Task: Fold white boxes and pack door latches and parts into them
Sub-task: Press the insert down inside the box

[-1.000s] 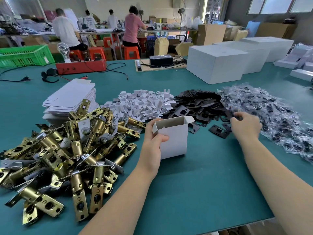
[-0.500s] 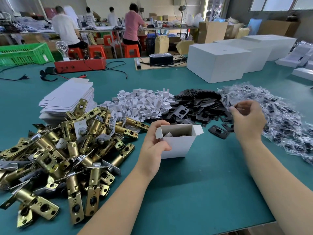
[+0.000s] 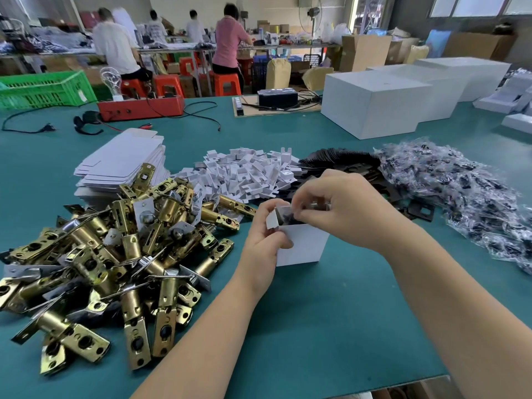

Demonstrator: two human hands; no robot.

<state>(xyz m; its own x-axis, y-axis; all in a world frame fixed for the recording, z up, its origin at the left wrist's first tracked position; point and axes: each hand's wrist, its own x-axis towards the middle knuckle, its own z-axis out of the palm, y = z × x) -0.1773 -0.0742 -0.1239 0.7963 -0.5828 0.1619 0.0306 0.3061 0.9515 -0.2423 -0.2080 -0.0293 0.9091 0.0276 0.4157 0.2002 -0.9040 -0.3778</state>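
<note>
A small white box stands upright on the green table with its top open. My left hand grips its left side, thumb on the side flap. My right hand is over the opening and pinches a small clear bag of dark parts at the box mouth. A heap of brass door latches lies to the left. Behind the box are a pile of white card inserts, black plates and bagged parts. A stack of flat white box blanks sits at the back left.
Large white cartons stand at the back right. A red tray, a green crate and cables lie along the far edge. Several people work at tables beyond. The table's near edge runs at the lower right.
My right hand left the bagged parts pile with a small bag and came left over the box opening. My left hand kept hold of the box.
</note>
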